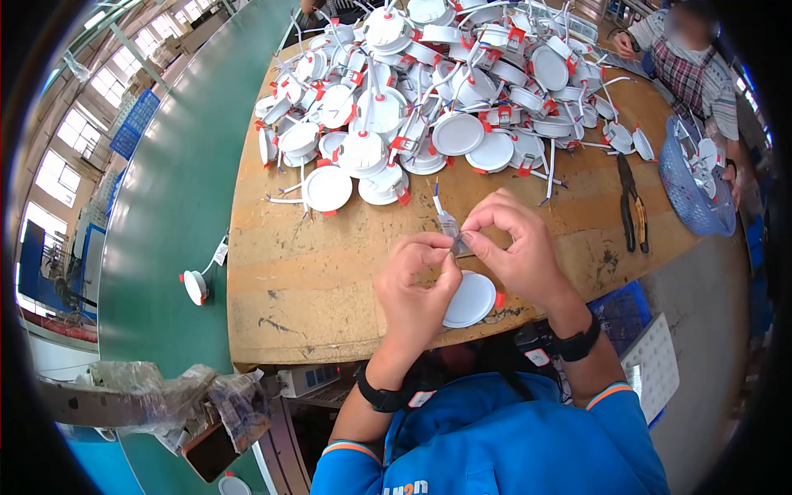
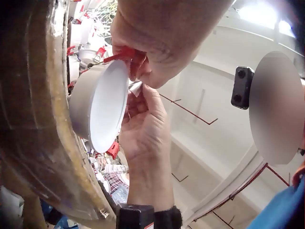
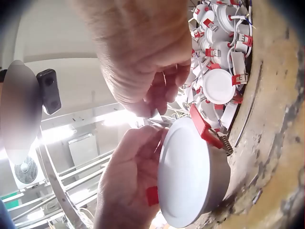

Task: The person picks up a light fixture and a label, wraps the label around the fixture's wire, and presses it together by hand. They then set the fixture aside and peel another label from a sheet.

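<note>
Both hands meet fingertip to fingertip over the wooden table. My left hand (image 1: 417, 285) and my right hand (image 1: 520, 252) pinch a small silvery, translucent piece (image 1: 450, 227) between thumbs and fingers; its kind I cannot tell. In the left wrist view a pale corner of this piece (image 2: 135, 88) shows between the fingertips. A white cable end (image 1: 438, 202) with a blue wire sticks out beyond it. Just below the hands lies a round white downlight (image 1: 470, 299), face up, with a red-tipped spring clip (image 3: 205, 128) at its side.
A big heap of white downlights (image 1: 458, 134) covers the table's far side. Pliers (image 1: 632, 206) lie at right, near a blue basket (image 1: 693, 194) beside another person (image 1: 693, 66). Along the left runs a green conveyor belt (image 1: 157, 247) carrying a tagged downlight (image 1: 195, 287).
</note>
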`<state>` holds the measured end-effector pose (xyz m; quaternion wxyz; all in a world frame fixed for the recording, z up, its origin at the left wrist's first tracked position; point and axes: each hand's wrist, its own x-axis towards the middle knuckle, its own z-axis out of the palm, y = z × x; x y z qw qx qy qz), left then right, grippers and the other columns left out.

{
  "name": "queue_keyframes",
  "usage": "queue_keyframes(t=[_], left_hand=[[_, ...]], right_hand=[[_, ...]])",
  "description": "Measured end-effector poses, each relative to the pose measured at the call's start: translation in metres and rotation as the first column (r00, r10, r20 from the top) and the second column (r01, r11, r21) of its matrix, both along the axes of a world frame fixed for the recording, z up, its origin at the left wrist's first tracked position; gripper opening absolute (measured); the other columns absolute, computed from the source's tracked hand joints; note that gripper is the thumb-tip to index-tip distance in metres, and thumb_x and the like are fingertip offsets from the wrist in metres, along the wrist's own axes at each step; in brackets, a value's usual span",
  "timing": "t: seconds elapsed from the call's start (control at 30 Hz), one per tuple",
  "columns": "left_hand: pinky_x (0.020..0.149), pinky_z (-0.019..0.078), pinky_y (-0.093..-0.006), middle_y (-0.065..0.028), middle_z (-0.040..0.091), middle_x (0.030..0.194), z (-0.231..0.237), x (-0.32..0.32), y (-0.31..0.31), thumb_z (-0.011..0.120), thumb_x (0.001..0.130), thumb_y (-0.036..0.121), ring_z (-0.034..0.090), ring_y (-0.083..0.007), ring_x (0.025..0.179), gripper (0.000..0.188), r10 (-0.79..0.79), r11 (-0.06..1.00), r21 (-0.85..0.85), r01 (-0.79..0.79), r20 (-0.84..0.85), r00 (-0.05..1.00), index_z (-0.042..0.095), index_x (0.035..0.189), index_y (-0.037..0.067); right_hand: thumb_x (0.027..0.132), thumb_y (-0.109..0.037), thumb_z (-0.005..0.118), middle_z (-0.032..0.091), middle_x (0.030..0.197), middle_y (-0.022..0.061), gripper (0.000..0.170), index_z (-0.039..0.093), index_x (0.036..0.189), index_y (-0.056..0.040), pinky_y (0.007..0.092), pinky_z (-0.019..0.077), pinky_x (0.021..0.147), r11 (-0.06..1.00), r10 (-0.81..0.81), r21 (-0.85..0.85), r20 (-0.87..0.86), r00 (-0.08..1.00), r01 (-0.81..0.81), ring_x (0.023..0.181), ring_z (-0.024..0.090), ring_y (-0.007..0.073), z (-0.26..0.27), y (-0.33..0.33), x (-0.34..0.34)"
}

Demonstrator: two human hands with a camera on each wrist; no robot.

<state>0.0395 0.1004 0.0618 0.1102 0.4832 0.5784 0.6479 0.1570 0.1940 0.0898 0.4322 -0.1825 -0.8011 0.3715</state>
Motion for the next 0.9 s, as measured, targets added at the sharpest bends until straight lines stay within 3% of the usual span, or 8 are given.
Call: queue_keyframes(t=[0.07, 0.3, 0.47, 0.6, 0.8, 0.9], left_hand=[[0.073, 0.0441, -0.0251, -0.0121, 0.062, 0.087, 0.002, -0.001, -0.001, 0.060, 0.070, -0.009, 0.058, -0.0147, 0.081, 0.008, -0.015, 0.998, -0.054, 0.018, 0.063, 0.998, 0.057, 0.071, -0.002], [0.071, 0.0441, -0.0241, -0.0125, 0.062, 0.087, -0.005, -0.007, 0.000, 0.059, 0.073, -0.008, 0.057, -0.0131, 0.079, 0.007, -0.034, 0.999, -0.024, 0.039, 0.197, 0.980, 0.057, 0.070, -0.003], [0.067, 0.0436, -0.0221, -0.0114, 0.061, 0.088, -0.007, -0.005, 0.000, 0.058, 0.076, -0.008, 0.055, -0.0107, 0.077, 0.008, -0.036, 0.999, 0.026, 0.030, 0.276, 0.960, 0.057, 0.070, -0.003], [0.071, 0.0446, -0.0251, -0.0125, 0.061, 0.087, -0.011, -0.002, -0.001, 0.059, 0.073, -0.009, 0.057, -0.0138, 0.079, 0.008, 0.000, 1.000, 0.016, -0.007, 0.353, 0.936, 0.056, 0.071, -0.002], [0.071, 0.0422, -0.0230, -0.0091, 0.059, 0.088, -0.009, -0.005, -0.009, 0.058, 0.078, -0.007, 0.054, -0.0103, 0.077, 0.008, -0.029, 0.999, 0.031, 0.015, 0.537, 0.843, 0.057, 0.072, -0.001], [0.068, 0.0412, -0.0217, -0.0065, 0.059, 0.087, -0.011, -0.004, -0.008, 0.057, 0.080, -0.005, 0.052, -0.0085, 0.074, 0.008, -0.071, 0.996, 0.085, 0.024, 0.602, 0.795, 0.057, 0.073, -0.001]], right_hand=[[0.074, -0.004, 0.067, 0.058, 0.075, 0.0067, 0.008, 0.059, 0.077, -0.0015, 0.0309, 0.0420, 0.069, 1.000, 0.024, 0.006, 0.033, 0.999, -0.024, 0.076, 0.053, 0.0203, -0.001, 0.003, 0.000], [0.077, -0.005, 0.064, 0.057, 0.077, 0.0078, 0.008, 0.059, 0.078, 0.0001, 0.0308, 0.0420, 0.070, 0.995, 0.005, -0.104, 0.047, 0.999, 0.000, 0.076, 0.053, 0.0206, -0.011, 0.008, -0.006], [0.080, -0.006, 0.062, 0.057, 0.077, 0.0069, 0.008, 0.059, 0.080, 0.0009, 0.0290, 0.0419, 0.069, 0.979, 0.008, -0.206, 0.027, 1.000, -0.002, 0.076, 0.054, 0.0170, -0.018, 0.008, -0.007], [0.082, -0.007, 0.061, 0.058, 0.076, 0.0051, 0.008, 0.059, 0.080, 0.0007, 0.0274, 0.0421, 0.068, 0.962, 0.008, -0.272, 0.031, 0.999, 0.000, 0.074, 0.055, 0.0132, -0.019, 0.010, -0.006], [0.085, -0.012, 0.060, 0.061, 0.077, 0.0020, 0.013, 0.060, 0.083, 0.0009, 0.0231, 0.0431, 0.064, 0.841, 0.037, -0.532, -0.131, 0.991, -0.101, 0.070, 0.054, 0.0065, -0.031, 0.016, -0.006], [0.086, -0.012, 0.060, 0.061, 0.078, 0.0012, 0.014, 0.059, 0.086, 0.0012, 0.0212, 0.0438, 0.064, 0.800, 0.062, -0.582, -0.161, 0.985, -0.146, 0.071, 0.054, 0.0053, -0.037, 0.020, -0.007]])
